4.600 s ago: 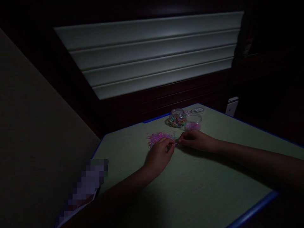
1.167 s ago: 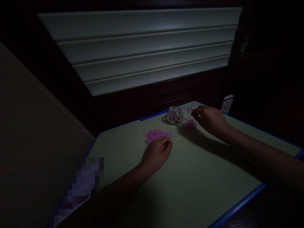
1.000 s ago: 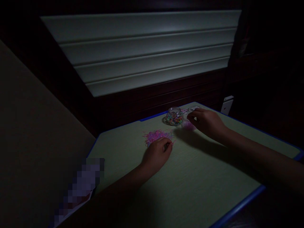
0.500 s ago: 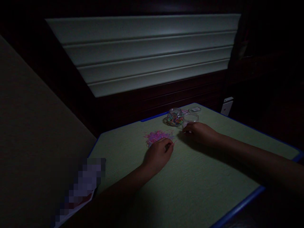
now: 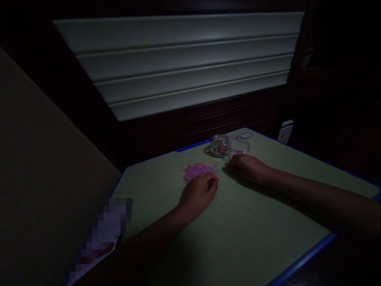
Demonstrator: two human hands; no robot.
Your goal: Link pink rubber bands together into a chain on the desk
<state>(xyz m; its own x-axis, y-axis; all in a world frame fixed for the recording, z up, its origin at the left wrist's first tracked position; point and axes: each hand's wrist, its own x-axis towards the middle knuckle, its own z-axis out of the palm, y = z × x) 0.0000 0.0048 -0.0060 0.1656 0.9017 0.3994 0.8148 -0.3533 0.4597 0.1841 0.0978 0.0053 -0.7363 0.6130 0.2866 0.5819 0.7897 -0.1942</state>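
Much of this work, by the look of it, rests on a fine pinch: thin pink and lilac strands lie in a loose pile (image 5: 197, 170) at the centre of the frame, and taking them singly, with the tips of thumb and forefinger only, should spare a tangle. A light touch would probably serve best, since such strands seem soft and springy; drawing from the fringe rather than the middle ought to leave the rest undisturbed. The dim light argues for slow moves, and for minding the clear jar (image 5: 242, 151) just right of centre, which a careless knuckle could tip.

The left hand (image 5: 196, 193) slants up from the lower left, overlapping the pile's lower edge in view, thumb and forefinger tips brought together in a ring; whether a strand is caught between them I cannot tell. The right hand (image 5: 250, 167) extends from the right edge, low over the green table (image 5: 253, 222), wrist nearly straight, fingers bunched and pointing left, just in front of the jar; its grip is too dark to read
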